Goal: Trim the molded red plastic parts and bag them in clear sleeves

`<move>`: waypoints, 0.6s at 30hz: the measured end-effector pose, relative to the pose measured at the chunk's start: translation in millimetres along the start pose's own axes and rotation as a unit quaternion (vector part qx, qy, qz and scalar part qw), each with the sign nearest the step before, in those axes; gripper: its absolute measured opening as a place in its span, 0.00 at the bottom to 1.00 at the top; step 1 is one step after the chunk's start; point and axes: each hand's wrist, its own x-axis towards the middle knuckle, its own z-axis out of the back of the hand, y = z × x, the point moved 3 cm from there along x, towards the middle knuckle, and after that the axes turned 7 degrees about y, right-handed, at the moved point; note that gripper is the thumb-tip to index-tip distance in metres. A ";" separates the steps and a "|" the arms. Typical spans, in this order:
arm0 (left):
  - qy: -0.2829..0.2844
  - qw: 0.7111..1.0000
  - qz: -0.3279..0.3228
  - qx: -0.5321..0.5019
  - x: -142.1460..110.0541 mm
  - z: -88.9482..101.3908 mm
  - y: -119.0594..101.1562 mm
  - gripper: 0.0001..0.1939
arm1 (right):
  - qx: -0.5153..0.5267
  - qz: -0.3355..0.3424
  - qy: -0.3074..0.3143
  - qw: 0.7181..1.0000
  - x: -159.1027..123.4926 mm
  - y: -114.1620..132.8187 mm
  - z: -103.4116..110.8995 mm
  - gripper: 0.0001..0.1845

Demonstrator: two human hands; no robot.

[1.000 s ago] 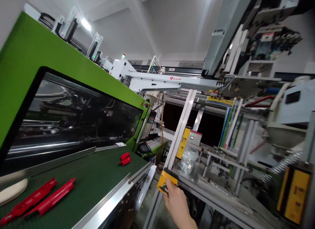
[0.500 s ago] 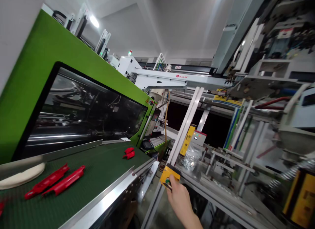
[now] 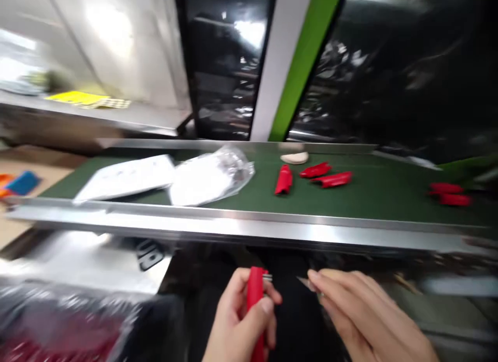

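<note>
My left hand point(image 3: 243, 318) is wrapped around a red plastic part point(image 3: 255, 288), held upright in front of the conveyor. Small metal bits show at the part's upper right side. To its right, my right hand point(image 3: 361, 310) is closed around a tool with a thin pointed blade point(image 3: 304, 283). Its tip points toward the red part, apart from it; the handle is hidden by my fingers. Beyond both hands, several similar red parts point(image 3: 284, 180) and a cream curved piece point(image 3: 294, 158) lie on the green conveyor belt point(image 3: 373, 196).
The conveyor's metal rail point(image 3: 249, 224) runs between my hands and the belt. White sheets point(image 3: 126, 178) and a clear plastic bag point(image 3: 233, 167) lie on the belt. A plastic-lined container with dark red contents point(image 3: 62, 336) stands at lower left. The green-framed machine point(image 3: 305, 61) rises behind.
The view has swung left and down to the conveyor. Earlier, one hand was at a green button on a yellow box; now both hands show, holding the red part and the bladed tool.
</note>
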 end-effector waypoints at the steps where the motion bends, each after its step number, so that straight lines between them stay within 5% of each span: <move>1: 0.005 1.000 0.000 -0.009 -3.6 1.5 -3.1 0.16 | -0.011 0.035 0.003 0.999 6.9 5.6 -7.3 0.20; 8: -0.038 0.996 -0.050 -0.070 -18.6 1.9 -15.7 0.19 | -0.024 0.149 0.043 0.988 24.0 15.3 -29.0 0.25; 18: -0.053 0.991 -0.057 -0.106 -22.0 4.2 -20.7 0.19 | 0.037 0.131 0.016 0.991 28.7 24.4 -34.9 0.23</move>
